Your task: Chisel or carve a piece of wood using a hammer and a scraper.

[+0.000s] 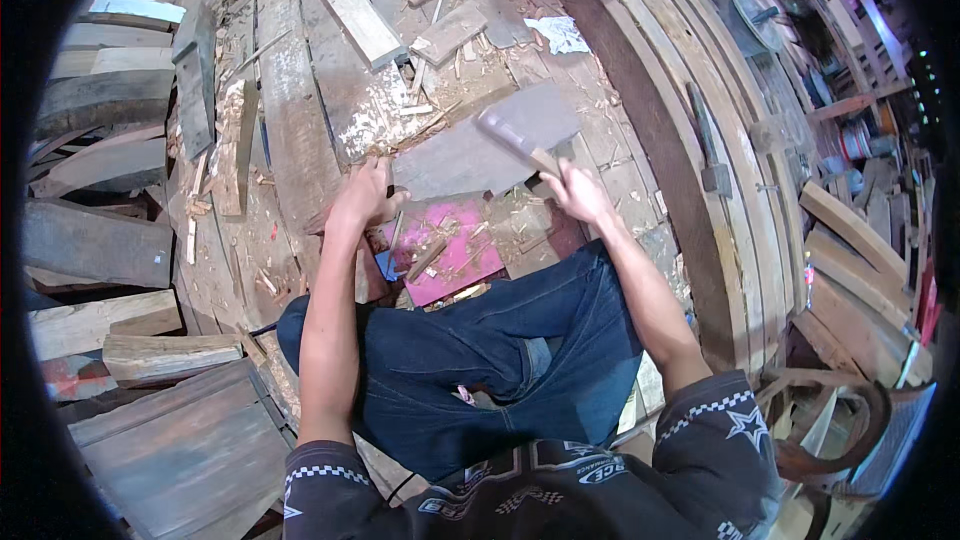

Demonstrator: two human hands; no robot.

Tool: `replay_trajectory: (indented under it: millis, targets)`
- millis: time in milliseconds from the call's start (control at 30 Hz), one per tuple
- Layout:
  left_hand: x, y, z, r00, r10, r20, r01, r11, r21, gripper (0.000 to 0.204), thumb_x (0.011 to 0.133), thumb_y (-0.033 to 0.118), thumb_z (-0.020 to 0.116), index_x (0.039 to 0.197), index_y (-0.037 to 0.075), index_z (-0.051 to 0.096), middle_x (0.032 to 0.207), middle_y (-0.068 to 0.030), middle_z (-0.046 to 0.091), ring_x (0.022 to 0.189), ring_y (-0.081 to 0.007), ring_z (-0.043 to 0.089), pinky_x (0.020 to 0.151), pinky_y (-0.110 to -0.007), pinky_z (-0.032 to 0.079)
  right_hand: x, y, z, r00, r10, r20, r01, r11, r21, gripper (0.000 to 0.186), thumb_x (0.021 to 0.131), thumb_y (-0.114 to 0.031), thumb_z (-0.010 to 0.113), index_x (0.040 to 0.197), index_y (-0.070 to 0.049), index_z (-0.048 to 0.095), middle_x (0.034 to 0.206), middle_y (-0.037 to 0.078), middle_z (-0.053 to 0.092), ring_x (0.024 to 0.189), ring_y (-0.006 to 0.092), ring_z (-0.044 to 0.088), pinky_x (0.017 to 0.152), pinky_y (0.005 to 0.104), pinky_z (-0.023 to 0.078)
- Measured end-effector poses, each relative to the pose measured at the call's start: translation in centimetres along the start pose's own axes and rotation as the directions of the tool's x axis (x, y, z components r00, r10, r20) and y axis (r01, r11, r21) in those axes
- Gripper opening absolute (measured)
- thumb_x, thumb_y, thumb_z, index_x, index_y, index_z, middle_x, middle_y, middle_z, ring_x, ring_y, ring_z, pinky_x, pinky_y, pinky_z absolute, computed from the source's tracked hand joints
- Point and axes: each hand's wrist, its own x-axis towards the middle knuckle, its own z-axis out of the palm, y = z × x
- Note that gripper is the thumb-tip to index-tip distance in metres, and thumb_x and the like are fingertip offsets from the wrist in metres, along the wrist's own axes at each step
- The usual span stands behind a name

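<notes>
My right hand [575, 190] is wrapped round the wooden handle of a tool [518, 140], whose head is smeared by motion above a grey board [450, 160]. My left hand [370, 190] has its fingers curled over the left end of that board, thumb to the right. Under the board's near edge lies a pink panel [460, 265] strewn with wood chips and a small stick, with a blue piece [388, 262] at its left corner. My legs in jeans are folded just below these.
Offcuts [345, 10] and shavings cover the plank floor [290, 110], with a crumpled white scrap [555, 33] beyond. Stacked wood [110, 220] lines the left. Long beams [680, 100] run along the right, bearing a hammer-like tool [716, 178].
</notes>
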Motion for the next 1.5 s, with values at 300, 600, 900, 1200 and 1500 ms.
replay_trajectory:
  millis: [300, 600, 900, 1200, 1500]
  targets:
    - [0.2, 1.6, -2.6, 0.961, -0.107, 0.255, 0.135, 0.986, -0.095, 0.069, 0.079, 0.036, 0.065, 0.129, -0.005, 0.041, 0.129, -0.0278, 0.046, 0.119, -0.042, 0.046, 0.102, -0.046, 0.037, -1.8, -4.0, -0.6, 0.981, 0.175, 0.08, -0.171, 0.984, -0.049, 0.048, 0.097, -0.043, 0.033, 0.109, 0.002, 0.047, 0.089, 0.033, 0.061, 0.086, 0.0512, 0.058, 0.077, 0.057, 0.046]
    - [-0.6, 1.3, -2.3, 0.987, -0.047, 0.152, 0.054, 0.997, -0.048, 0.065, 0.078, 0.038, 0.065, 0.125, -0.002, 0.043, 0.123, -0.0275, 0.051, 0.117, -0.0372, 0.049, 0.098, -0.041, 0.04, -5.4, -9.9, 3.5, 0.985, 0.17, 0.033, -0.17, 0.985, -0.004, 0.045, 0.094, -0.042, 0.043, 0.101, 0.002, 0.05, 0.077, 0.032, 0.061, 0.077, 0.0493, 0.061, 0.07, 0.0553, 0.049]
    - [-1.4, 0.4, -4.9, 0.95, -0.107, 0.292, 0.158, 0.975, -0.155, 0.067, 0.081, 0.04, 0.064, 0.128, -0.002, 0.042, 0.12, -0.025, 0.055, 0.112, -0.0353, 0.054, 0.097, -0.039, 0.042, -6.9, -12.0, 6.7, 0.999, 0.025, 0.036, -0.026, 1.0, 0.012, 0.046, 0.095, -0.041, 0.041, 0.108, 0.003, 0.044, 0.079, 0.037, 0.058, 0.077, 0.0501, 0.06, 0.068, 0.0567, 0.048]
    - [-2.1, -1.0, -6.7, 0.955, -0.193, 0.224, 0.239, 0.95, -0.2, 0.059, 0.083, 0.04, 0.062, 0.121, -0.004, 0.052, 0.118, -0.0247, 0.057, 0.112, -0.0352, 0.055, 0.095, -0.039, 0.043, -5.8, -11.4, 7.3, 0.99, 0.122, -0.073, -0.121, 0.992, 0.017, 0.039, 0.094, -0.038, 0.044, 0.098, 0.0, 0.051, 0.074, 0.034, 0.059, 0.076, 0.0518, 0.059, 0.068, 0.0578, 0.047]
    - [-2.8, -1.3, -6.9, 0.938, -0.213, 0.272, 0.281, 0.929, -0.24, 0.058, 0.085, 0.043, 0.06, 0.119, -0.004, 0.053, 0.118, -0.0257, 0.057, 0.113, -0.0349, 0.054, 0.095, -0.041, 0.042, -6.2, -12.8, 6.9, 0.986, 0.135, -0.094, -0.131, 0.99, 0.046, 0.036, 0.092, -0.035, 0.051, 0.095, 0.001, 0.048, 0.069, 0.032, 0.059, 0.069, 0.0496, 0.06, 0.06, 0.0586, 0.047]
